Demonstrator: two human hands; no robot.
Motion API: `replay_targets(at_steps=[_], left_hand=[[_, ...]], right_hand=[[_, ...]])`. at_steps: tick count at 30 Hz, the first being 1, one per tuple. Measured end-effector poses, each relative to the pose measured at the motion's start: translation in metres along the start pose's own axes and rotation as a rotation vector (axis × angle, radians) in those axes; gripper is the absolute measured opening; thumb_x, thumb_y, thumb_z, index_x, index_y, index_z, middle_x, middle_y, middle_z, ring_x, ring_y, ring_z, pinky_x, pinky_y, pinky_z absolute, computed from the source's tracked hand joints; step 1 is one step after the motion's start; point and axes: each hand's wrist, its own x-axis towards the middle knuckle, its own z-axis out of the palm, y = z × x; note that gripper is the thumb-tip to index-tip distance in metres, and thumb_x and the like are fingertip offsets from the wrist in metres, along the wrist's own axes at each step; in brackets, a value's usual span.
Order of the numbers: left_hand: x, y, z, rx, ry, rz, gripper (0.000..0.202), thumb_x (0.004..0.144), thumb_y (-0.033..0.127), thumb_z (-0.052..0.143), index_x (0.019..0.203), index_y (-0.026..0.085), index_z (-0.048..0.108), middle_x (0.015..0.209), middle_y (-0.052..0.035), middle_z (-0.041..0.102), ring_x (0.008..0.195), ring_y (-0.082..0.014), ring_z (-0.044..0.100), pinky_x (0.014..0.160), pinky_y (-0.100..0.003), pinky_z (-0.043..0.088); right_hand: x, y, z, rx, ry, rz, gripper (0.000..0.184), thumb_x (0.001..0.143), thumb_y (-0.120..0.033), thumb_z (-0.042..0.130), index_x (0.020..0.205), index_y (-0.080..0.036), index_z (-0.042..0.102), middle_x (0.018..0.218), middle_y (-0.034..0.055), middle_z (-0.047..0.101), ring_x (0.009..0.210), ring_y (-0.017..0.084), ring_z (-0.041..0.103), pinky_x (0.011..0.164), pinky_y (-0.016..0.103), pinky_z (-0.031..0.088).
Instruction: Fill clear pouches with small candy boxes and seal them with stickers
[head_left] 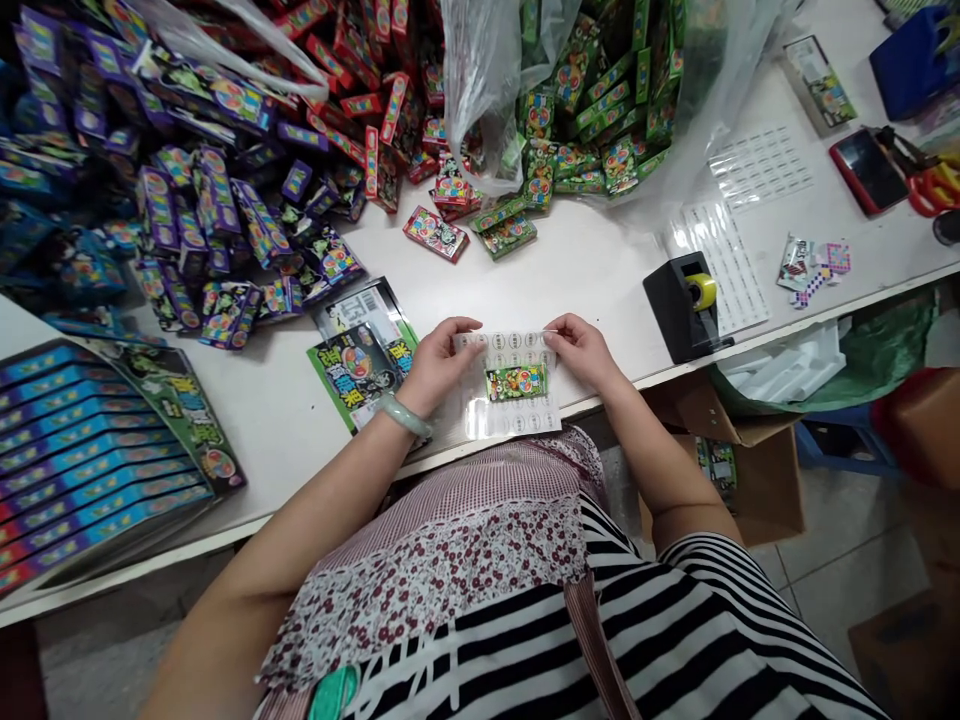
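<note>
A sheet of round clear stickers [514, 420] is stretched between my two hands at the table's front edge. My left hand [444, 360] pinches its upper left corner between thumb and fingers. At the upper right corner, my right hand [581, 348] is closed on the same sheet. A small green box [517, 382] shows in the middle of the sheet; whether it lies on top or beneath, I cannot tell. Beside my left wrist lie flat, printed black-and-green display cartons [356, 375].
Heaps of purple boxes [217, 200], red boxes [386, 120] and green boxes [592, 100] cover the back. A filled display carton [112, 470] stands left. Rightward are a tape dispenser [679, 305], sticker sheets [724, 265], a phone [866, 172] and scissors [934, 188].
</note>
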Motion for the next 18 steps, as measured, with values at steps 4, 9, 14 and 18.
replay_targets(at_steps=[4,9,14,18], left_hand=[[0.003,-0.001,0.002,0.022,-0.009,-0.080,0.020,0.072,0.038,0.066,0.078,0.019,0.063,0.070,0.0013,0.060,0.069,-0.0152,0.052,0.066,-0.028,0.043],[0.008,-0.001,0.000,0.021,-0.045,-0.114,0.023,0.072,0.042,0.066,0.074,0.019,0.064,0.064,0.0009,0.057,0.064,-0.0143,0.048,0.060,-0.027,0.039],[0.008,-0.002,-0.002,-0.009,-0.089,-0.128,0.022,0.071,0.040,0.069,0.074,0.019,0.063,0.066,0.0009,0.058,0.060,-0.0129,0.047,0.058,-0.027,0.038],[0.008,-0.004,-0.001,-0.020,-0.102,-0.127,0.022,0.072,0.040,0.069,0.073,0.019,0.063,0.065,0.0014,0.056,0.057,-0.0120,0.045,0.055,-0.026,0.036]], right_hand=[[0.001,0.002,0.003,0.007,-0.015,0.024,0.022,0.076,-0.039,0.064,0.085,-0.020,0.061,0.075,-0.0018,0.061,0.066,0.012,0.052,0.064,0.027,0.044],[0.000,-0.006,-0.001,-0.118,-0.014,-0.004,0.024,0.080,-0.044,0.060,0.076,-0.021,0.057,0.069,-0.0017,0.058,0.066,0.014,0.052,0.064,0.029,0.042],[0.000,-0.006,0.000,-0.083,-0.026,0.004,0.023,0.077,-0.043,0.061,0.077,-0.021,0.058,0.068,-0.0022,0.056,0.064,0.014,0.049,0.062,0.029,0.040],[-0.002,-0.010,-0.003,-0.111,-0.035,0.019,0.020,0.078,-0.040,0.060,0.078,-0.020,0.059,0.069,-0.0021,0.057,0.063,0.013,0.049,0.063,0.028,0.041]])
